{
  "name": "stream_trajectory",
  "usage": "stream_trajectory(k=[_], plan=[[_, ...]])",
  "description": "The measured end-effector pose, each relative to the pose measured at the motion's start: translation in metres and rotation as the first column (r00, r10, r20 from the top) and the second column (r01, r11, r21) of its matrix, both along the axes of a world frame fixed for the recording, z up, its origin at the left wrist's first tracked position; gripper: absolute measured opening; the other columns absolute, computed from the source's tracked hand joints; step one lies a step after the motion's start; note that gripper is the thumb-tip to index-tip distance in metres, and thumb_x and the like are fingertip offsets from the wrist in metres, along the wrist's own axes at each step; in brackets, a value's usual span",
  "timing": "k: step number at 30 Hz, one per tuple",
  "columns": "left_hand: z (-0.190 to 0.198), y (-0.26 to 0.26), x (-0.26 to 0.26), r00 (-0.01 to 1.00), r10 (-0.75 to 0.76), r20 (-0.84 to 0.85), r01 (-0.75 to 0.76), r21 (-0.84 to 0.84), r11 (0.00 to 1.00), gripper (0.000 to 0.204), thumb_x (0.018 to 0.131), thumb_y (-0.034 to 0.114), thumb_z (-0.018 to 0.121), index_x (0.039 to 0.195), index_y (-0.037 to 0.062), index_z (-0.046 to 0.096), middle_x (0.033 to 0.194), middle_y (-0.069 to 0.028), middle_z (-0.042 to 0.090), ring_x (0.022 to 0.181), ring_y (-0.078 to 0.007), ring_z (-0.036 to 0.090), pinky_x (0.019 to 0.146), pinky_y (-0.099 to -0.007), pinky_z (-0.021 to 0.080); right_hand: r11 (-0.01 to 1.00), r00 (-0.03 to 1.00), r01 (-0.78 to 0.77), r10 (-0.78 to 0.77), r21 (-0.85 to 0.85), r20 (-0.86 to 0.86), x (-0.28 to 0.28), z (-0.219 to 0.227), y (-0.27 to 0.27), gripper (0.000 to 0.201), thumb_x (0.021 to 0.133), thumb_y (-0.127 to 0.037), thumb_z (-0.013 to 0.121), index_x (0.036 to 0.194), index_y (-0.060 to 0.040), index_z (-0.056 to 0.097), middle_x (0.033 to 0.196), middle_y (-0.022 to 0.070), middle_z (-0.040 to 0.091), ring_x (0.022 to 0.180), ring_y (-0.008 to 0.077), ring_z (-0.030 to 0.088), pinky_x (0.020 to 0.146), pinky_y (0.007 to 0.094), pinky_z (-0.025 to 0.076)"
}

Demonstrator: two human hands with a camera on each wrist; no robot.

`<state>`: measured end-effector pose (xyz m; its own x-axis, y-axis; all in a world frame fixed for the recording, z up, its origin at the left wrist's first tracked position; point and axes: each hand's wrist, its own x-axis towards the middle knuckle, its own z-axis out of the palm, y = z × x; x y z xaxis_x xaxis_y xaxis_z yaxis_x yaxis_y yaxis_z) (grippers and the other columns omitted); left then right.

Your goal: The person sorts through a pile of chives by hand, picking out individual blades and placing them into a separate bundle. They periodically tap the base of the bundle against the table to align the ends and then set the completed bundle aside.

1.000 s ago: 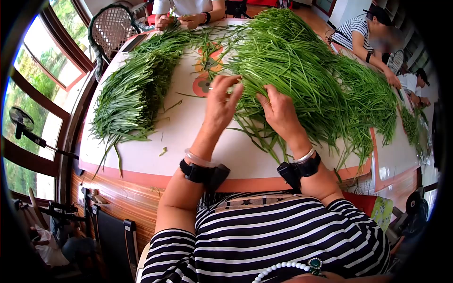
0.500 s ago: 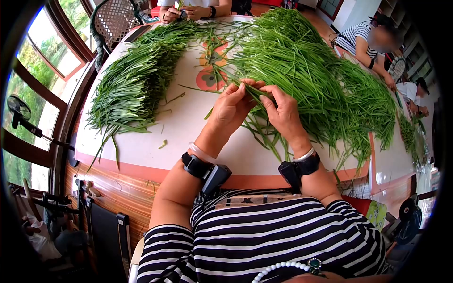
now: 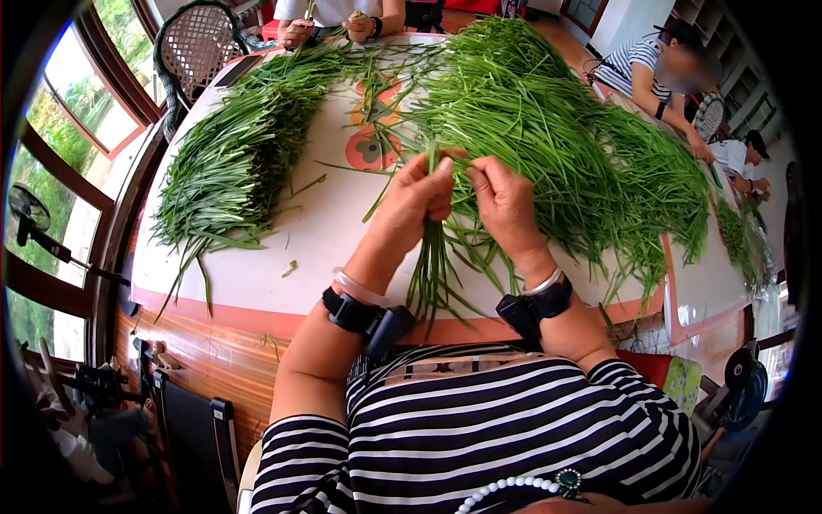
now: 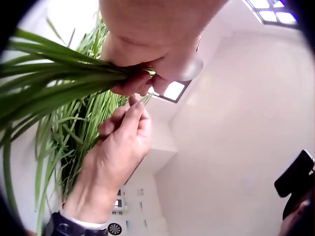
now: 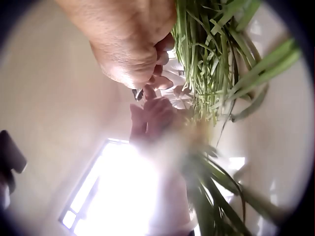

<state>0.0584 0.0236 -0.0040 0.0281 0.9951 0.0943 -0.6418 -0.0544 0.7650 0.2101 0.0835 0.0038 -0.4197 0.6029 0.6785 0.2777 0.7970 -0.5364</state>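
Observation:
My left hand (image 3: 409, 199) grips a small bunch of long green stalks (image 3: 434, 270); the leafy ends hang down toward the table's near edge. In the left wrist view the bunch (image 4: 59, 81) fans out from under the curled fingers. Beside it, my right hand (image 3: 509, 208) has its thumb and forefinger pinched together near the top of the bunch; whether a stalk is between them cannot be told. A big heap of green stalks (image 3: 531, 128) lies just beyond and right of my hands.
A second pile (image 3: 235, 154) lies along the table's left side, with loose stalks around printed red and orange shapes (image 3: 372, 149). Across the table (image 3: 321, 265) a person's hands (image 3: 360, 27) hold stalks. More people sit at the right; a chair (image 3: 199, 50) stands back left.
The left hand took hold of stalks at the heap's edge, and the bunch has swung to hang downward from it. The right hand's fingers have curled in and drawn slightly apart from the left.

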Motion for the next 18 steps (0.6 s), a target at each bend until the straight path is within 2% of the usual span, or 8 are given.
stream_trajectory(k=[5,8,11,12,13,15,16,18], plan=[[-0.017,0.007,-0.001,0.985,0.154,-0.083,-0.157,-0.027,0.987,0.015,0.096,0.022,0.06,0.098,0.0079,0.064,0.061,0.0074,0.041,0.051,-0.0038,0.035,0.047,-0.0201,0.029,0.997,0.991,-0.057,0.05,0.057,0.125,0.001,-0.003,-0.001,0.006,0.089,-0.008,0.061,0.09,-0.0025,0.059,0.08,0.0158,0.062,0.07,0.0359,0.06,0.058,0.0396,0.047],[-0.008,0.007,-0.031,0.946,0.306,0.103,-0.307,-0.008,0.952,0.019,0.096,0.026,0.06,0.091,0.0084,0.062,0.069,0.0016,0.05,0.059,-0.0072,0.045,0.05,-0.0222,0.037,0.996,0.976,-0.07,0.058,0.051,0.208,0.011,0.005,0.002,0.012,0.091,-0.01,0.061,0.087,0.0005,0.059,0.076,0.0161,0.06,0.064,0.0332,0.057,0.058,0.0365,0.045],[-0.008,0.005,-0.072,0.867,0.408,0.286,-0.45,0.098,0.887,0.02,0.096,0.029,0.058,0.091,0.0094,0.059,0.089,-0.0063,0.062,0.074,-0.0125,0.055,0.064,-0.03,0.052,1.0,0.945,-0.029,0.025,0.008,0.326,0.027,0.016,0.026,0.02,0.091,-0.02,0.061,0.083,-0.0017,0.059,0.077,0.0179,0.061,0.068,0.0369,0.06,0.056,0.0429,0.045],[-0.005,0.001,-0.076,0.847,0.356,0.395,-0.433,0.125,0.893,0.02,0.096,0.029,0.057,0.091,0.0099,0.059,0.097,-0.0079,0.066,0.075,-0.0154,0.057,0.074,-0.0381,0.056,0.996,0.951,-0.014,0.042,-0.093,0.305,0.031,0.018,0.035,0.023,0.092,-0.021,0.06,0.081,-0.0005,0.059,0.076,0.0189,0.06,0.067,0.0369,0.06,0.056,0.0431,0.045],[-0.003,-0.002,-0.078,0.818,0.355,0.453,-0.437,0.086,0.895,0.02,0.096,0.03,0.057,0.091,0.011,0.058,0.086,-0.0025,0.061,0.071,-0.0148,0.055,0.078,-0.042,0.056,0.997,0.956,0.021,0.002,-0.073,0.294,0.033,0.017,0.047,0.023,0.092,-0.02,0.06,0.079,-0.001,0.061,0.075,0.0183,0.06,0.067,0.0366,0.06,0.057,0.0428,0.045],[-0.011,0.003,-0.082,0.844,0.18,0.505,-0.281,0.131,0.951,0.02,0.096,0.032,0.056,0.094,0.0124,0.056,0.074,0.002,0.051,0.065,-0.0129,0.051,0.075,-0.0381,0.057,0.992,0.956,0.09,-0.112,0.092,0.271,0.029,0.016,0.066,0.02,0.09,-0.02,0.062,0.081,-0.0025,0.062,0.077,0.0163,0.062,0.069,0.0356,0.061,0.061,0.0423,0.048],[-0.011,0.004,-0.078,0.851,0.119,0.511,-0.198,0.103,0.975,0.021,0.098,0.033,0.054,0.096,0.0122,0.055,0.07,0.0035,0.041,0.061,-0.0105,0.044,0.065,-0.0297,0.054,0.989,0.945,0.103,-0.129,0.103,0.302,0.024,0.015,0.071,0.019,0.089,-0.021,0.063,0.081,-0.0033,0.063,0.078,0.0153,0.063,0.071,0.0348,0.061,0.062,0.0424,0.048],[-0.016,0.007,-0.068,0.884,0.05,0.464,-0.106,0.097,0.99,0.022,0.099,0.032,0.053,0.097,0.0099,0.054,0.07,0.002,0.042,0.058,-0.0089,0.037,0.051,-0.0212,0.04,0.983,0.919,0.13,-0.167,0.127,0.356,0.011,0.012,0.076,0.017,0.087,-0.021,0.065,0.082,-0.0049,0.064,0.081,0.0132,0.063,0.073,0.0333,0.062,0.064,0.0425,0.05]])
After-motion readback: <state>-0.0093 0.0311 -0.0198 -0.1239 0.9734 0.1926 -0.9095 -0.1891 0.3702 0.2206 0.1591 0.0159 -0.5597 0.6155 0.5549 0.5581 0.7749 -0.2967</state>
